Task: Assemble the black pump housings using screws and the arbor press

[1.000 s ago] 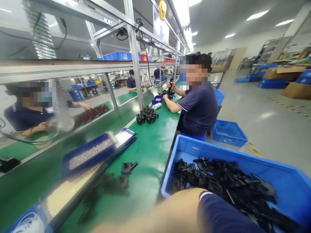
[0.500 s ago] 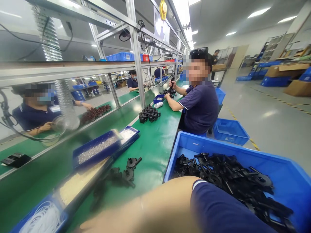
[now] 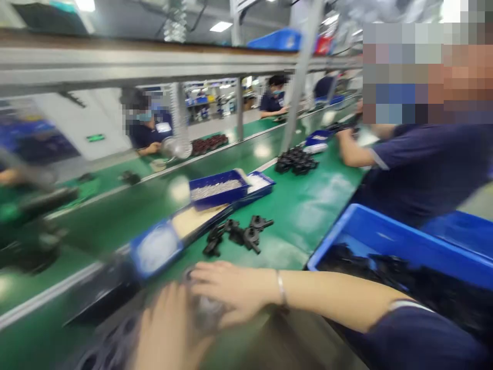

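Observation:
My right hand (image 3: pixel 231 290) reaches in over the green bench, its fingers curved over a blurred dark plastic part (image 3: pixel 208 311). Close against it on the left is my left hand (image 3: pixel 165 324), smeared by motion, so its grip cannot be made out. The dark part lies between the two hands and is partly hidden by them. Just beyond them, several black plastic housings with short pipe stubs (image 3: pixel 252 236) lie on the green bench top (image 3: pixel 296 226). At the lower left is a blurred dark tray-like thing with round openings (image 3: pixel 110 344).
A row of blue bins holds white pieces (image 3: pixel 156 249), cream pieces (image 3: pixel 196 221) and small metal pieces (image 3: pixel 217 189). A large blue crate (image 3: pixel 327 239) of black parts stands at right. A co-worker (image 3: pixel 416 159) sits beyond it; more black parts (image 3: pixel 296 160) lie farther along.
The view has swung left and down. My right arm has drawn back from the bench beside the crate, and both hands now show close together around a dark part.

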Demonstrator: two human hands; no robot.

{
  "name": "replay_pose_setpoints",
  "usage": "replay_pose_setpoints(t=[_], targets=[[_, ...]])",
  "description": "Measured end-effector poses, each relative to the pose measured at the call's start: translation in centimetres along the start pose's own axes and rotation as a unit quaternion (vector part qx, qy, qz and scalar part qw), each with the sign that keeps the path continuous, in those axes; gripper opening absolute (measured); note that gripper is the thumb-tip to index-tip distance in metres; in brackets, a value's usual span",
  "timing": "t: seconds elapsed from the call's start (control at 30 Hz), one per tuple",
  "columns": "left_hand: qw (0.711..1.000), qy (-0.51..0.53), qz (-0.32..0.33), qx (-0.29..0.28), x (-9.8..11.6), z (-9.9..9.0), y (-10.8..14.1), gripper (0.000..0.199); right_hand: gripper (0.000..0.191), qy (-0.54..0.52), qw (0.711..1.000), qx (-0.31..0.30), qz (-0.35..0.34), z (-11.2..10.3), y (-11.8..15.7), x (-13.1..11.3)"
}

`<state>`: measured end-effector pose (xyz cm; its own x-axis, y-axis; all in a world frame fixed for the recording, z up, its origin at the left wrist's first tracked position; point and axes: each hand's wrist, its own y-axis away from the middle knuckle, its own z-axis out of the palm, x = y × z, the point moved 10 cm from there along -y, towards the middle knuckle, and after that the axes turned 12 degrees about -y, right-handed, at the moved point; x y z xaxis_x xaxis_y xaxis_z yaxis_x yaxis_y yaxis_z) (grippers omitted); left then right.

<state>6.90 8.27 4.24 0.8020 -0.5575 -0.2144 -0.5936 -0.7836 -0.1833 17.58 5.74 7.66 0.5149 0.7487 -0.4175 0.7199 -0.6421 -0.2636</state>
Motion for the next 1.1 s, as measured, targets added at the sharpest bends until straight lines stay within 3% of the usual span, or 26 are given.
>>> replay_pose_setpoints(t=[0.1,0.2,0.4,0.8,0.93,1.1], targets=[[0.999,-0.034,0.005,0.023,0.4,-0.3,0.4,0.09,0.09,-0.051,0.998,-0.015,0.026,0.1,0.2,0.7],[0.999,-0.047,-0.01,-0.001,0.7,-0.6,0.4,0.097,0.092,-0.065,0.997,-0.028,0.035,0.5,0.3,0.8],[0.999,-0.045,-0.016,-0.018,1.2,-1.0,0.9,0.1,0.085,-0.063,0.997,-0.024,0.039,0.5,0.0,0.5],[0.998,-0.046,0.017,-0.047,1.1,-1.3,0.8,0.106,0.089,-0.039,0.996,-0.054,0.062,1.4,-1.2,1.2],[0.998,-0.034,0.017,-0.051,1.0,-1.7,0.9,0.112,0.095,-0.059,0.994,-0.085,0.039,1.7,-1.3,0.7],[0.998,-0.018,0.028,-0.059,0.7,-1.7,1.1,0.11,0.085,-0.068,0.988,-0.139,0.028,1.8,-1.6,0.0]])
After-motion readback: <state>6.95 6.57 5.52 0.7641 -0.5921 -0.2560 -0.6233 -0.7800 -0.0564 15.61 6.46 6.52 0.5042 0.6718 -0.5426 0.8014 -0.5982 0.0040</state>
